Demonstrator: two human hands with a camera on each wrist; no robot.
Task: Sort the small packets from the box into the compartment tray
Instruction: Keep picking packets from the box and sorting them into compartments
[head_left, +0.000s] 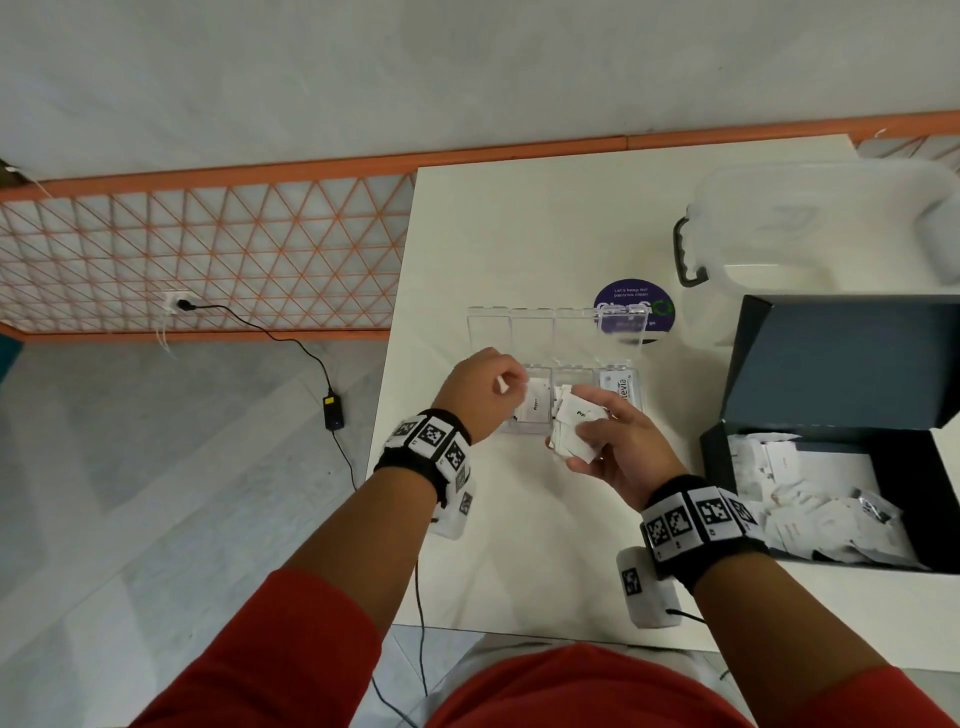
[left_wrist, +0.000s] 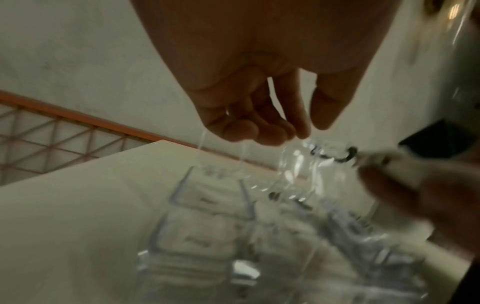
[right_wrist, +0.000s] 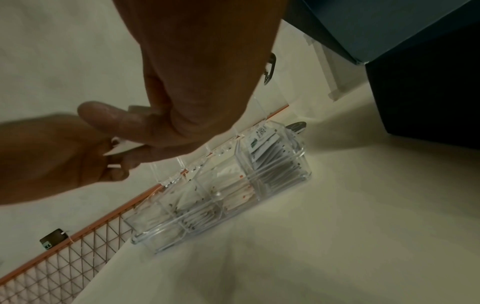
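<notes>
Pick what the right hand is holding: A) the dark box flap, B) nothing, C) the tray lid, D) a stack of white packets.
D: the right hand grips a stack of white packets just in front of the clear compartment tray.

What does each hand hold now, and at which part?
Right hand: a stack of white packets, gripped across its near end. Left hand: pinches one small packet by its edge, above the tray.

White packets (head_left: 571, 431), clear tray (head_left: 621, 371), dark box (head_left: 810, 364), orange lattice railing (head_left: 208, 249), red sleeves (head_left: 291, 649).
</notes>
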